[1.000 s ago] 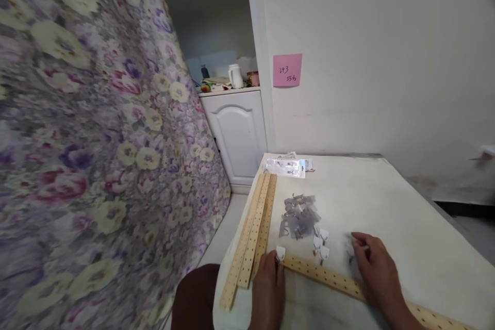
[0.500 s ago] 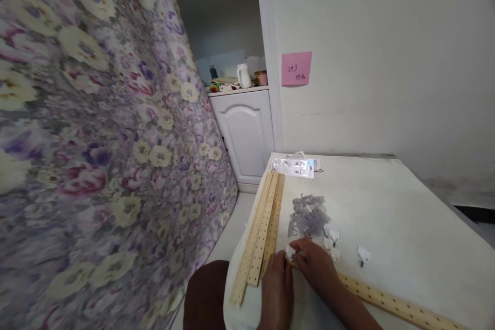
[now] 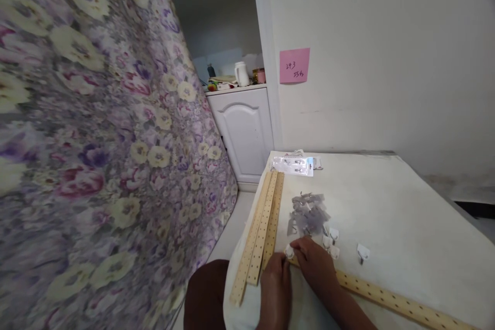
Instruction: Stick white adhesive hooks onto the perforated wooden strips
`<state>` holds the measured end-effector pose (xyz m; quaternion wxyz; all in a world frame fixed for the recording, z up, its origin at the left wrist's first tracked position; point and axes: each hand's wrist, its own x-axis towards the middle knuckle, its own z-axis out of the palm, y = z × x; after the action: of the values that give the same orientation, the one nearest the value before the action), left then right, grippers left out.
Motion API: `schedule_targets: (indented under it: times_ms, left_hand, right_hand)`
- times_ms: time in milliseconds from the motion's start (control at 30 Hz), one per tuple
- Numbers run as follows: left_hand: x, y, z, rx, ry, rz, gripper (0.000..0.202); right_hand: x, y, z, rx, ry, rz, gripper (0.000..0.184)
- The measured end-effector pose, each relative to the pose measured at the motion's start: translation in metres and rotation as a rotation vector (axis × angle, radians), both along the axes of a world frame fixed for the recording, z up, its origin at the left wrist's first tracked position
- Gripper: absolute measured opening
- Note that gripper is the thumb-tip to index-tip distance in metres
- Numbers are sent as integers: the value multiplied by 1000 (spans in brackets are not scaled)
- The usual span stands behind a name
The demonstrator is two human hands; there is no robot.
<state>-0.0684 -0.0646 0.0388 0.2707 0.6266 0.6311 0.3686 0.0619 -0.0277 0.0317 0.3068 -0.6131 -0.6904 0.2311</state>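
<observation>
A small white wall hook [image 3: 290, 251] sits between my two hands, over the left end of a perforated wooden strip [image 3: 386, 296]. My left hand [image 3: 276, 281] is closed, with its fingertips at the hook's lower left side. From the right, my right hand [image 3: 314, 263] pinches the hook's edge; its wrist crosses over the strip. Just right of that hand lie several loose white hooks [image 3: 331, 241], and one more white hook [image 3: 362, 252] rests farther right. Behind my hands is a pile of clear grey hooks [image 3: 308, 212].
Several perforated wooden strips [image 3: 263, 227] lie lengthwise on the white table [image 3: 406, 206] at left. Packaged hooks [image 3: 293, 166] rest at the far edge. A floral curtain [image 3: 116, 165] hangs at left. Behind stand a white cabinet [image 3: 245, 131] and a wall with a pink note [image 3: 294, 66].
My hands stay around the same hook, with only a slight shift of the fingers. The right fingers sit slightly farther back off the hook. The view has shifted slightly.
</observation>
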Motion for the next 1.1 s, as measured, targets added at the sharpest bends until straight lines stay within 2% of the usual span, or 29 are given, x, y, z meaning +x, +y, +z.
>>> schedule_targets:
  times_ms: [267,567,1100]
  left_hand:
    - [1,0,-2,-9,-17,-25,25]
    - [2,2,-4,24,13,-26,22]
    - [1,0,-3,37,-1,-53,23]
  right_hand:
    - [-1,-2,7,5,20,4,23]
    - [-1,0,4,18,-22,52,24]
    - [-1,-3,5,11,0,52,21]
